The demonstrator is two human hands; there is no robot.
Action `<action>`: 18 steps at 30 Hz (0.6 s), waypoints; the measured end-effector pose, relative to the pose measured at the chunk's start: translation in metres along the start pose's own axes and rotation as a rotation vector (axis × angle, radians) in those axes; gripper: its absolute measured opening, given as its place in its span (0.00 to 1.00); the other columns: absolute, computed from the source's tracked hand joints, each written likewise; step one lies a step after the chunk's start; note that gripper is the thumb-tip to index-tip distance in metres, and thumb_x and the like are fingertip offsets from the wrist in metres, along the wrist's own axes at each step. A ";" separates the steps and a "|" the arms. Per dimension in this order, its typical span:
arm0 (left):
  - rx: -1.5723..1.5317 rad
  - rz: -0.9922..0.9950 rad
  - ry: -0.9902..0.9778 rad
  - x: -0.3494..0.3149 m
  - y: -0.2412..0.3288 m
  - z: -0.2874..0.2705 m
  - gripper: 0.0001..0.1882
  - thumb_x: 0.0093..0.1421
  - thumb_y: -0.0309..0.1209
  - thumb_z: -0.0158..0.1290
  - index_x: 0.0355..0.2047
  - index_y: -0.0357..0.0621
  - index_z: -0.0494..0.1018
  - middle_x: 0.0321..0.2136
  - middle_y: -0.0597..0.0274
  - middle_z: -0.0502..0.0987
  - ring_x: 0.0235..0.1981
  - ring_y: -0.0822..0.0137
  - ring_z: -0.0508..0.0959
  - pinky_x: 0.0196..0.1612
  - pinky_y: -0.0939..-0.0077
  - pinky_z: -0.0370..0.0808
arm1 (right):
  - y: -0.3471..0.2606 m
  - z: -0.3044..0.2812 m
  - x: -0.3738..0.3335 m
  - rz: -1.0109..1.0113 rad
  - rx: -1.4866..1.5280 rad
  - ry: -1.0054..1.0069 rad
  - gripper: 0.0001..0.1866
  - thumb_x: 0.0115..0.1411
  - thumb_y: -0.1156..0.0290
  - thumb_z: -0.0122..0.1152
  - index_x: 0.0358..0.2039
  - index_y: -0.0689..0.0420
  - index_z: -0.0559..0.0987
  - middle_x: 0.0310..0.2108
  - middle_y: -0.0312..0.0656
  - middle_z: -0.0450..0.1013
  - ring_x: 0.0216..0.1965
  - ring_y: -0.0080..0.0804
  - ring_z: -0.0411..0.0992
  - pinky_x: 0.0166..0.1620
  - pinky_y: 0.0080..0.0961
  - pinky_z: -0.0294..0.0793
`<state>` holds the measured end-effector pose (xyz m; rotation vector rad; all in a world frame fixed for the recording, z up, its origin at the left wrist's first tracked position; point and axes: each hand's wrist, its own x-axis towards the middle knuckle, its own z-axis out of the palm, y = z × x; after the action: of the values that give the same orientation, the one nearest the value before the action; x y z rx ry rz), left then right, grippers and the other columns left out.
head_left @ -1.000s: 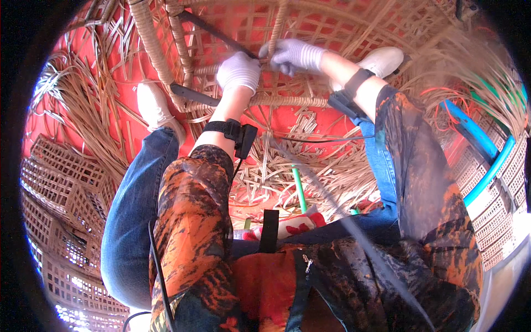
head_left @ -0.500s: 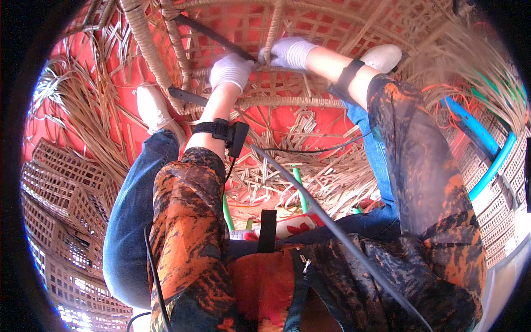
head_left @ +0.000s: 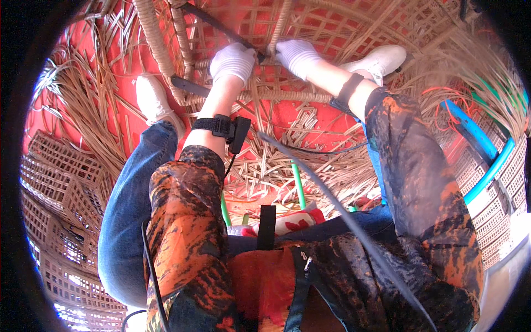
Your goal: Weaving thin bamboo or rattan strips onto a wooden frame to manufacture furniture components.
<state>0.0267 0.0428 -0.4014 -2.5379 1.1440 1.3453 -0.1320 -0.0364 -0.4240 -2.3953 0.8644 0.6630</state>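
Note:
A woven wicker piece with an open lattice and cane-wrapped poles stands at the far side between my feet. My left hand, in a white knit glove, is closed at its lower part, over a dark flat strip that runs under the fingers. Just right of it, my right hand, also gloved, has its fingers curled together beside an upright wrapped pole. What the right fingertips pinch is hidden. A second dark strip passes behind my left wrist.
Loose cane strips lie heaped on the red floor covering at left, with more cut pieces between my legs. Lattice wicker panels stand at lower left. Blue tubes are at right. A dark cable crosses in front of me.
The wicker piece has shifted slightly right and up in view. My right fingers have drawn a little to the right, away from the left hand. The left hand stays on the dark strip.

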 end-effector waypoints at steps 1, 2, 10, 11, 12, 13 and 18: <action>-0.023 0.001 0.000 -0.002 -0.001 0.000 0.20 0.55 0.50 0.48 0.40 0.53 0.78 0.40 0.51 0.77 0.43 0.51 0.76 0.48 0.61 0.72 | 0.000 -0.001 0.000 -0.022 -0.002 0.010 0.10 0.56 0.65 0.51 0.35 0.53 0.78 0.32 0.48 0.76 0.36 0.48 0.75 0.40 0.44 0.74; -0.046 0.003 0.000 -0.004 -0.002 -0.001 0.20 0.56 0.49 0.46 0.40 0.53 0.78 0.40 0.51 0.77 0.44 0.51 0.76 0.48 0.61 0.72 | 0.000 -0.001 -0.001 -0.044 -0.004 0.020 0.10 0.56 0.66 0.51 0.35 0.53 0.77 0.32 0.48 0.76 0.35 0.48 0.75 0.39 0.44 0.74; -0.052 0.041 0.030 0.004 -0.007 0.004 0.21 0.55 0.50 0.48 0.39 0.51 0.78 0.40 0.51 0.77 0.44 0.50 0.76 0.48 0.62 0.72 | 0.007 0.010 0.001 -0.107 -0.030 0.089 0.10 0.56 0.67 0.50 0.36 0.53 0.77 0.30 0.48 0.76 0.34 0.47 0.75 0.38 0.44 0.73; -0.051 0.037 0.033 0.004 -0.007 0.004 0.22 0.53 0.51 0.50 0.39 0.50 0.78 0.39 0.50 0.77 0.43 0.50 0.76 0.47 0.63 0.72 | 0.007 0.011 0.000 -0.103 -0.031 0.089 0.10 0.56 0.67 0.50 0.35 0.53 0.77 0.30 0.48 0.76 0.34 0.46 0.75 0.38 0.44 0.73; -0.049 0.035 0.034 0.005 -0.008 0.005 0.22 0.53 0.51 0.50 0.39 0.50 0.78 0.39 0.50 0.77 0.43 0.50 0.76 0.47 0.63 0.72 | 0.006 0.009 0.000 -0.105 -0.029 0.090 0.10 0.56 0.67 0.50 0.35 0.53 0.77 0.30 0.48 0.76 0.34 0.46 0.75 0.38 0.44 0.73; -0.064 0.050 0.038 0.006 -0.008 0.006 0.22 0.53 0.51 0.50 0.39 0.50 0.78 0.39 0.50 0.77 0.43 0.50 0.76 0.47 0.63 0.72 | 0.006 0.008 0.001 -0.088 -0.037 0.086 0.10 0.56 0.66 0.50 0.36 0.52 0.77 0.30 0.47 0.76 0.34 0.46 0.75 0.39 0.44 0.73; -0.080 0.050 0.047 0.011 -0.014 0.010 0.23 0.53 0.52 0.50 0.39 0.50 0.78 0.39 0.50 0.77 0.43 0.50 0.76 0.47 0.64 0.71 | 0.007 0.002 0.006 -0.077 -0.013 0.025 0.12 0.56 0.63 0.50 0.37 0.50 0.78 0.31 0.45 0.76 0.35 0.46 0.75 0.39 0.43 0.74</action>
<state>0.0320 0.0506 -0.4196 -2.6263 1.1925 1.3770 -0.1332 -0.0426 -0.4306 -2.4398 0.7761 0.6126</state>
